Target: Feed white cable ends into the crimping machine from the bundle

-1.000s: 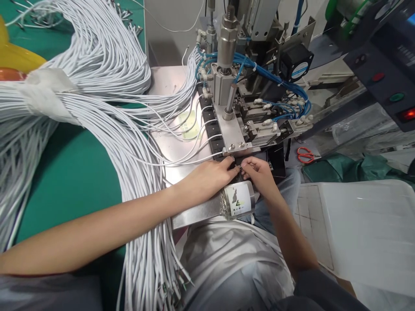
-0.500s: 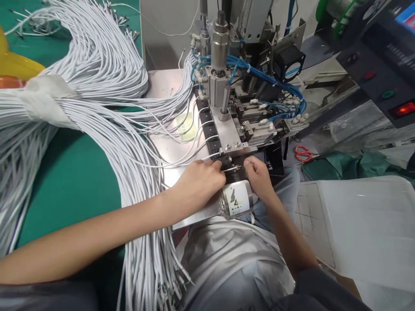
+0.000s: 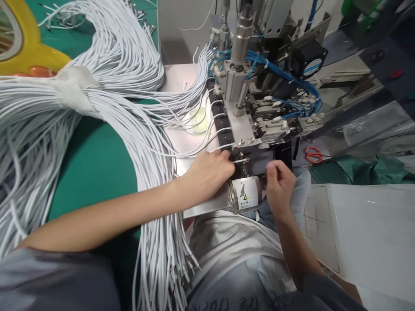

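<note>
Since half a second earlier, right hand [image 3: 279, 183] is pulled back from the wire end [image 3: 241, 160], fingers curled, contents not discernible. Left hand [image 3: 210, 172] pinches the white wire, its axis pointing right into the machine's slot [image 3: 247, 152]; left is nearer.

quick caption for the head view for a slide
Left hand holds a white wire's metal tip at the machine's fixture; right hand curled beside it.
</note>
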Tool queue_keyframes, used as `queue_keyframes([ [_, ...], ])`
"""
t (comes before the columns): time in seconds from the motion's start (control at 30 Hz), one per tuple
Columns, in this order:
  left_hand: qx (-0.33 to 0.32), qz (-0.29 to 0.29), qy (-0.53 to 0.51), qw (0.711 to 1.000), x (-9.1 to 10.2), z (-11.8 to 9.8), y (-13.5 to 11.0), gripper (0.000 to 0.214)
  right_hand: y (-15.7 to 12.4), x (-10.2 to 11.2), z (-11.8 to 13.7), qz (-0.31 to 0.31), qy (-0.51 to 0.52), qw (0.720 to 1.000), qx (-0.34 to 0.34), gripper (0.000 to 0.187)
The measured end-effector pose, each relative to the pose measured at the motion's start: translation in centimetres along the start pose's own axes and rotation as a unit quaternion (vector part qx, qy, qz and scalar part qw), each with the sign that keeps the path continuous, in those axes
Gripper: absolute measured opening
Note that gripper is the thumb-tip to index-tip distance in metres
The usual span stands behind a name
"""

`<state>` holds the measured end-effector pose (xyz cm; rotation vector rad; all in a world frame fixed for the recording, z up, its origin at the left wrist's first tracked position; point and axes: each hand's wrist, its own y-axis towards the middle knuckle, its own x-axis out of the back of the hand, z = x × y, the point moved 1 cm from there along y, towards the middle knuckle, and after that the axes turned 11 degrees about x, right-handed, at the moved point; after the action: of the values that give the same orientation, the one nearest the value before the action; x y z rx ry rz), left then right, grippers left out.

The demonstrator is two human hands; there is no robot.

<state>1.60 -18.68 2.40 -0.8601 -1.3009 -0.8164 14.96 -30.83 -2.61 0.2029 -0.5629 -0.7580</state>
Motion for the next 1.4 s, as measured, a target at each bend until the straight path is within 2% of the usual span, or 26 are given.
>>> queue_keyframes([
  [0.07,0.041,-0.003,0.001,0.999,0.1,0.2,0.1,0.019,-2.2,0.4,2.1,0.0,0.01,0.999,0.037,0.024],
  [0.1,0.057,-0.003,0.002,0.998,0.1,0.3,0.2,0.021,-3.3,0.2,3.1,0.039,0.025,0.997,0.056,0.023],
  [0.17,0.078,-0.001,-0.002,0.997,0.0,0.4,0.4,0.024,-5.6,-1.0,4.7,0.191,0.076,0.977,0.063,0.021],
  [0.23,0.077,-0.002,-0.008,0.997,-0.3,0.5,0.6,0.026,-7.6,-3.0,5.5,0.34,0.132,0.931,0.026,0.024],
  [0.27,0.074,-0.005,-0.011,0.997,-0.5,0.6,0.7,0.027,-8.5,-4.0,5.7,0.382,0.152,0.912,0.001,0.025],
  [0.33,0.073,-0.011,-0.013,0.997,-0.8,0.7,0.7,0.028,-9.7,-6.0,5.6,0.406,0.174,0.896,-0.045,0.023],
  [0.43,0.068,-0.014,-0.022,0.997,-0.8,0.7,0.8,0.029,-10.9,-7.8,5.0,0.412,0.221,0.875,-0.124,0.02],
  [0.53,0.069,-0.01,-0.034,0.997,-0.6,0.7,0.9,0.027,-11.5,-8.3,4.8,0.41,0.274,0.847,-0.197,0.018],
  [0.6,0.072,-0.009,-0.036,0.997,-0.5,0.7,0.9,0.028,-11.6,-8.2,4.9,0.395,0.268,0.853,-0.211,0.017],
  [0.73,0.073,-0.016,-0.027,0.997,-0.6,0.6,0.9,0.029,-11.4,-7.8,5.7,0.405,0.208,0.873,-0.176,0.015],
  [0.87,0.071,-0.024,-0.018,0.997,-0.4,0.5,0.7,0.029,-11.0,-7.0,6.6,0.417,0.119,0.896,-0.095,0.014],
  [0.97,0.05,-0.048,-0.033,0.997,0.4,-0.1,0.2,0.029,-10.3,-5.5,6.8,0.411,0.056,0.909,-0.034,0.015],
  [1.1,-0.037,-0.097,-0.113,0.988,1.0,-1.6,-0.7,0.023,-7.7,-2.6,6.0,0.353,-0.003,0.935,0.038,0.017],
  [1.17,-0.066,-0.122,-0.15,0.979,0.9,-2.1,-1.0,0.027,-5.7,-1.1,5.2,0.316,-0.025,0.947,0.053,0.015],
  [1.3,-0.072,-0.122,-0.18,0.973,0.3,-1.9,-0.9,0.031,-1.3,0.5,3.5,0.227,-0.029,0.973,0.015,0.01],
  [1.4,-0.078,-0.102,-0.206,0.97,-0.1,-0.9,-0.3,0.027,1.0,0.4,2.8,0.141,0.04,0.989,-0.025,0.011],
])
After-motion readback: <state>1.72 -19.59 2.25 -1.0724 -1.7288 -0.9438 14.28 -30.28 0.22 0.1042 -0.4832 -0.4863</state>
